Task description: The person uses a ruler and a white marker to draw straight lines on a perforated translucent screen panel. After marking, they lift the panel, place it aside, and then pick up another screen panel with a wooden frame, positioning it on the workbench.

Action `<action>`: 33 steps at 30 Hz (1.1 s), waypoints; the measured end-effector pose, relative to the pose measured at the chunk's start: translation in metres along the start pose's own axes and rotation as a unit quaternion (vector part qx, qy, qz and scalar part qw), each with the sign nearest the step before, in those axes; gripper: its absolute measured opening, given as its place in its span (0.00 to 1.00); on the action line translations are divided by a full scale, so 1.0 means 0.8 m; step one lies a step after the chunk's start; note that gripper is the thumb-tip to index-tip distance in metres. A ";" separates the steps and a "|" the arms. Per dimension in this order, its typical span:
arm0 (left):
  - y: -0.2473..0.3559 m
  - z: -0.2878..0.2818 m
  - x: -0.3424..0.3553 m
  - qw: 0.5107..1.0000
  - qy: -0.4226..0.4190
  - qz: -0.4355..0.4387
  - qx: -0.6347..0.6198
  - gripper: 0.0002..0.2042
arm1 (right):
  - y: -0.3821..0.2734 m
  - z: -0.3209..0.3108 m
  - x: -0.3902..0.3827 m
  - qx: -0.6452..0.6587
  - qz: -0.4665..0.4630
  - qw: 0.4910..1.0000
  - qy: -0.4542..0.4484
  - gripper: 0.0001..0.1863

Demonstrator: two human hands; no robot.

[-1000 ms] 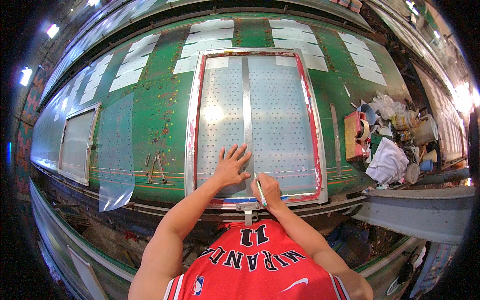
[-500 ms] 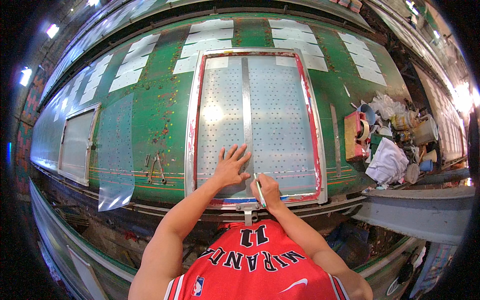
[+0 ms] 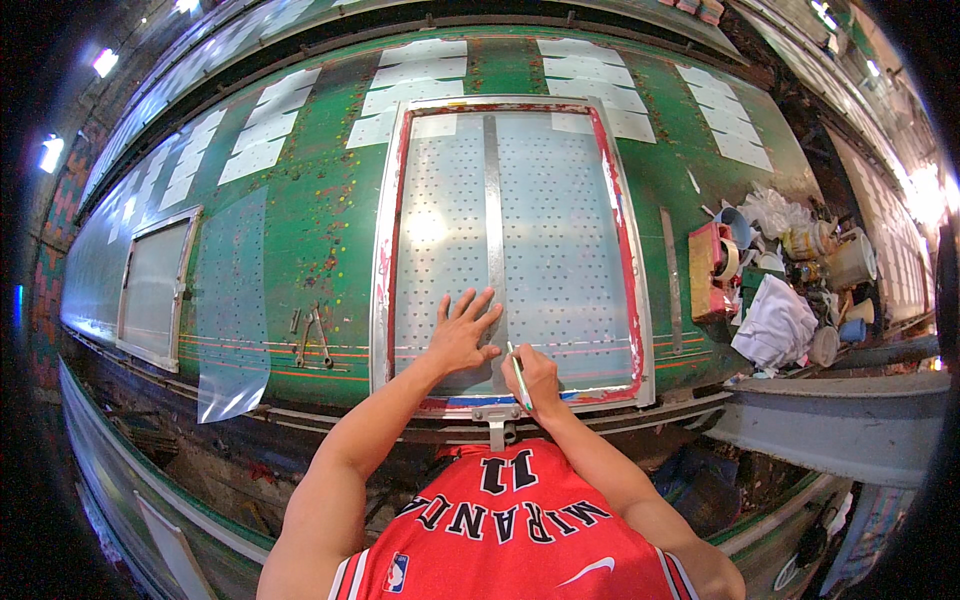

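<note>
In front of me lies a large screen printing frame (image 3: 383,280) with a metal border, red along its inner edges. Its pale mesh (image 3: 570,260) shows rows of small dark marks. A long metal ruler (image 3: 492,200) runs lengthwise down the middle of the mesh. My left hand (image 3: 464,333) rests with fingers spread over the ruler's near part and the mesh to its left. Closed around a slim white and green pen (image 3: 520,378), my right hand (image 3: 535,380) is at the ruler's near right side. The pen's upper tip points away from me; its lower end is partly hidden.
Left on the green table (image 3: 340,210) are a clear patterned sheet (image 3: 232,300), a smaller frame (image 3: 157,290) and wrenches (image 3: 320,338). To the right lie a metal strip (image 3: 671,280), a tape roll (image 3: 727,262), a white cloth (image 3: 775,325) and several tubs. A metal clamp (image 3: 496,418) sits at the near edge.
My right hand and the pen have shifted very slightly toward me. The left hand, ruler and frame look the same.
</note>
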State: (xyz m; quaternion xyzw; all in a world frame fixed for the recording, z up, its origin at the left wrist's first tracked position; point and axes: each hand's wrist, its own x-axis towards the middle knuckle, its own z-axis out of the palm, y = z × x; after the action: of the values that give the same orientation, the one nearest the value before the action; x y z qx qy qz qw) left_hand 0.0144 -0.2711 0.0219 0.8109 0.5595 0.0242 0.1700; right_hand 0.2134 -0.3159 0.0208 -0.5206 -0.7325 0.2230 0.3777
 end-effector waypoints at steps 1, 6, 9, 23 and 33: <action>-0.001 0.001 0.000 1.000 0.004 0.001 -0.004 0.43 | 0.000 0.001 0.000 -0.001 -0.002 1.000 0.002 0.09; -0.001 0.004 0.001 1.000 -0.003 -0.001 0.018 0.44 | -0.001 0.003 0.001 -0.006 -0.003 1.000 0.003 0.09; -0.001 0.003 0.001 1.000 0.000 0.000 0.010 0.44 | -0.001 0.003 0.001 -0.010 -0.003 1.000 -0.002 0.09; 0.003 -0.002 0.001 1.000 -0.003 -0.004 0.002 0.43 | 0.000 0.005 -0.002 -0.013 -0.027 0.999 -0.021 0.11; 0.001 0.000 0.000 1.000 -0.001 -0.001 0.011 0.43 | 0.001 0.005 -0.001 0.000 -0.001 1.000 -0.017 0.10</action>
State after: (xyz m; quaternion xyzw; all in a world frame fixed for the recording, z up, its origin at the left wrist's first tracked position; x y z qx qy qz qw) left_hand 0.0151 -0.2713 0.0220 0.8124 0.5599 0.0170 0.1622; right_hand 0.2108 -0.3162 0.0171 -0.5156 -0.7394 0.2315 0.3658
